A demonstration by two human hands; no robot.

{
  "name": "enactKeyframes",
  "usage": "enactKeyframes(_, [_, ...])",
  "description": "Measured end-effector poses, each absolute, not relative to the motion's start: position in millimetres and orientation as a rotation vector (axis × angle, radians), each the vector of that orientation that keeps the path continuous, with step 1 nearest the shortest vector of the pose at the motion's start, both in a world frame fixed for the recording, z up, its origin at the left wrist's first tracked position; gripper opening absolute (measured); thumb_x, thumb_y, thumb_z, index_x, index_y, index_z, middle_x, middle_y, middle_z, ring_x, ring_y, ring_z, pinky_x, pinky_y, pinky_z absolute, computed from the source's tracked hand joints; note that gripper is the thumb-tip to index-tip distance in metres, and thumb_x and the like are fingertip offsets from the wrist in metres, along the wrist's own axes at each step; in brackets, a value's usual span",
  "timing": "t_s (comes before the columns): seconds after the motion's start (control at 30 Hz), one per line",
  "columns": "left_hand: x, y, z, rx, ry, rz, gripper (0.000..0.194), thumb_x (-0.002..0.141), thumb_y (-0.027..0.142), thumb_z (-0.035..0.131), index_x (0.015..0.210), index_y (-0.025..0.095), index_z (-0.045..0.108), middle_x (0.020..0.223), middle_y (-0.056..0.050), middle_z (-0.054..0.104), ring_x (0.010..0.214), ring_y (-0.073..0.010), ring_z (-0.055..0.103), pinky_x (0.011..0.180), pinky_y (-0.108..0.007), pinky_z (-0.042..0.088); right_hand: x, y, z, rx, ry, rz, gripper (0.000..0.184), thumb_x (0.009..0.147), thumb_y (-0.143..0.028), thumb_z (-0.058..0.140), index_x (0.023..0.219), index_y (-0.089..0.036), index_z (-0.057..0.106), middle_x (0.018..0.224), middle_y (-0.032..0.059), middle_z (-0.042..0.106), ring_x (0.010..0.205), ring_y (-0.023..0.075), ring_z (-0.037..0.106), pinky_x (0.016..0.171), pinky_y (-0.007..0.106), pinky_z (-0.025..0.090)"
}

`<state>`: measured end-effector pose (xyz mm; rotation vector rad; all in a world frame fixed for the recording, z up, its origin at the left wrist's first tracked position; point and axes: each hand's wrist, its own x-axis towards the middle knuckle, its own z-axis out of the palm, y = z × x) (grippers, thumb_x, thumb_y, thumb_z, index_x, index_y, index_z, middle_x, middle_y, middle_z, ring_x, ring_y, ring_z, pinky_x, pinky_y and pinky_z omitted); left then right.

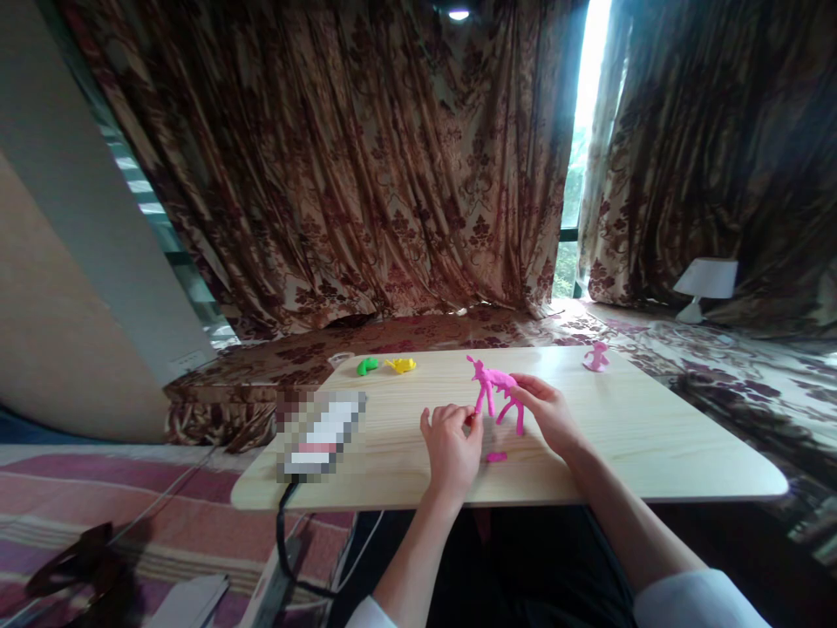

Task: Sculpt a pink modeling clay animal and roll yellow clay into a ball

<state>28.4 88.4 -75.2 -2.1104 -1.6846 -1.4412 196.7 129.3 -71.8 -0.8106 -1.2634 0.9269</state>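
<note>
Your right hand [546,408] has its grip closed on the rear of the pink four-legged figure [498,384], held above the bench [405,445] just right of the frame's centre. Your left hand [452,440] pinches the tip of a front leg. A small pink piece [497,457] lies below the figure, near the bench's lower edge.

The left hand [454,440] is raised palm down, its thumb and index fingertip pinched close together and the other fingers bent, spread to the left of them. To its right and slightly higher, the right hand [544,410] reaches inward, fingers pointing left toward the left hand. Both forearms angle inward, bare below pale sleeves.
</note>
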Motion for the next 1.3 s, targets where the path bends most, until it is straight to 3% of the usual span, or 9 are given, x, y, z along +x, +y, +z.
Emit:
enactKeyframes(0.17, [25.7,87.0,-75.2,-2.121,-1.676,-1.42,0.015,0.083,0.024,0.052,0.081,0.025,0.067,0.078,0.0,0.067,0.085,-0.0193,0.058,0.101,-0.043,0.024,196.7,129.2,-71.6,-0.819,-1.263,0.926,0.03,0.072,-0.035,0.069,0.098,-0.019,0.067,0.098,0.0062,0.07,0.09,0.0213,0.064,0.085,0.035,0.047])
enactKeyframes(0.37, [23.5,88.2,-73.3,-2.124,-1.708,-1.383,0.017,0.077,0.029,0.061,0.092,0.025,0.066,0.075,0.0,0.066,0.084,-0.0211,0.058,0.098,-0.044,0.027,196.5,129.3,-72.4,-0.832,-1.273,0.906,0.031,0.071,-0.037,0.069,0.097,-0.02,0.067,0.096,0.0059,0.07,0.089,0.0209,0.064,0.083,0.035,0.048])
enactKeyframes(0.47, [23.0,94.0,-73.2,-2.132,-1.716,-1.362,0.015,0.082,0.027,0.055,0.091,0.026,0.066,0.077,-0.001,0.067,0.085,-0.0203,0.057,0.099,-0.045,0.025,195.6,128.5,-71.7,-0.844,-1.29,0.877,0.032,0.07,-0.039,0.07,0.096,-0.02,0.068,0.095,0.0058,0.071,0.088,0.0211,0.065,0.081,0.034,0.05])
enactKeyframes(0.67, [13.3,102.9,-79.1,-2.135,-1.775,-1.312,0.021,0.077,0.027,0.059,0.097,0.026,0.066,0.081,-0.002,0.068,0.088,-0.0222,0.058,0.094,-0.045,0.031,195.4,133.2,-74.5,-0.908,-1.285,0.685,0.033,0.071,-0.042,0.067,0.096,-0.02,0.066,0.092,0.0058,0.07,0.084,0.0215,0.065,0.077,0.035,0.051])
enactKeyframes(0.93, [-3.9,94.6,-89.1,-2.155,-1.824,-1.267,0.017,0.079,0.025,0.055,0.089,0.024,0.068,0.088,-0.003,0.068,0.089,-0.0216,0.059,0.087,-0.039,0.037,191.5,143.8,-80.2,-0.987,-1.374,0.41,0.022,0.074,-0.033,0.061,0.092,-0.021,0.066,0.088,0.0044,0.067,0.082,0.021,0.06,0.079,0.035,0.046])
enactKeyframes(1.3, [-2.9,94.8,-87.9,-2.15,-1.799,-1.251,0.013,0.077,0.024,0.057,0.084,0.023,0.068,0.081,-0.003,0.069,0.084,-0.0212,0.06,0.083,-0.039,0.04,189.5,143.5,-80.3,-0.979,-1.423,0.356,0.02,0.075,-0.034,0.06,0.09,-0.022,0.066,0.09,0.0044,0.068,0.085,0.0217,0.06,0.082,0.036,0.045])
